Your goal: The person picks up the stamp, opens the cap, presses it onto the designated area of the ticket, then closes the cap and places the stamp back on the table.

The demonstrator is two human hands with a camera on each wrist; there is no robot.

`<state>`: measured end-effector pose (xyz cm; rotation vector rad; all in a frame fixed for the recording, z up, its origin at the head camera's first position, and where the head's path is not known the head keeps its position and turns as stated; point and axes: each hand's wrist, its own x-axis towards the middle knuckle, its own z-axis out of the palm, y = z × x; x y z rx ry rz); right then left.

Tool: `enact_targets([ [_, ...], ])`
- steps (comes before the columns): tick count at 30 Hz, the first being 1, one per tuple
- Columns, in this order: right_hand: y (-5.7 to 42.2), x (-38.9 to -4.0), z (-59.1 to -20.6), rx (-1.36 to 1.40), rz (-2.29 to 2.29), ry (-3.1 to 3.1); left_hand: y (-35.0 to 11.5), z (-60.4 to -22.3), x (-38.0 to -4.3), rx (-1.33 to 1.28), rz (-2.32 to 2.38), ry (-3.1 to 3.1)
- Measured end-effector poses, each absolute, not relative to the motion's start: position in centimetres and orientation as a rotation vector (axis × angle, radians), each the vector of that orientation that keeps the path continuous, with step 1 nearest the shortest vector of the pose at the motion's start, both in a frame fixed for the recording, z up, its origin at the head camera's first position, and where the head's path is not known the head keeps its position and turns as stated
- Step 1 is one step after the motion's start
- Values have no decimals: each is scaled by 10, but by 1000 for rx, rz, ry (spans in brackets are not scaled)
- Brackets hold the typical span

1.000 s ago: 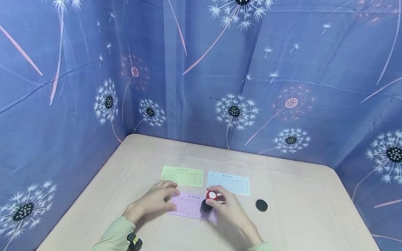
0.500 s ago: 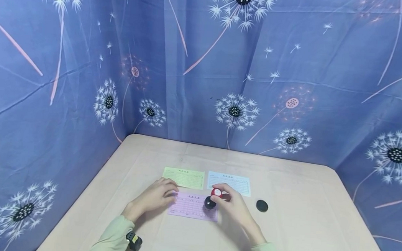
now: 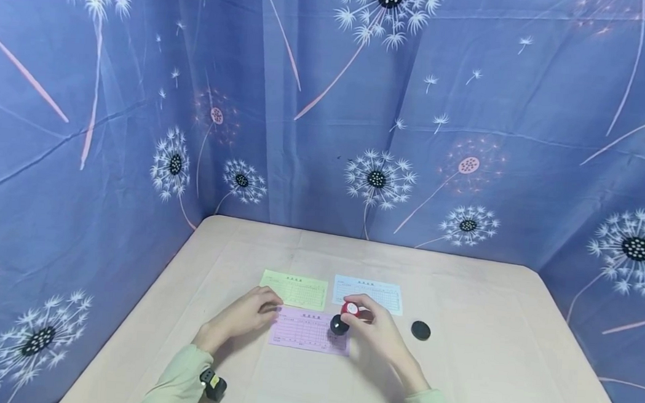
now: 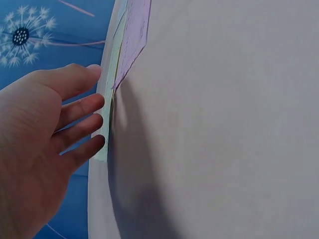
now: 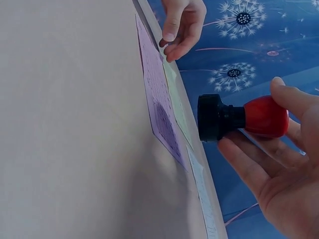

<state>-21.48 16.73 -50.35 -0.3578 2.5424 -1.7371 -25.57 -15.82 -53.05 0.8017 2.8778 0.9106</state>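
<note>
My right hand (image 3: 379, 333) pinches the red handle of a stamp (image 5: 219, 118) between thumb and fingers. Its round black base hangs above the right end of the purple form (image 3: 298, 332), and in the right wrist view a gap shows between base and paper. My left hand (image 3: 243, 317) lies at the upper left corner of the purple form, its fingertips over the lower left edge of the green form (image 3: 289, 286). The left wrist view shows that hand's thumb and loosely bent fingers apart, with nothing gripped.
A light blue form (image 3: 369, 290) lies behind my right hand, beside the green one. To the right, a round black cap (image 3: 420, 330) rests on the pale tabletop (image 3: 485, 359). Blue dandelion-print cloth (image 3: 326, 134) hangs behind and at the sides.
The stamp has risen off the purple form and tilted, moving slightly right with my right hand. My left hand has shifted slightly left, and its fingers have drawn closer together.
</note>
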Motion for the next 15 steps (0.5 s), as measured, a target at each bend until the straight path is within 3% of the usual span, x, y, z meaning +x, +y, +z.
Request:
enact_targets([
  [15, 170, -214, -502, -329, -1712, 2566, -164, -532, -270, 724, 977, 2939],
])
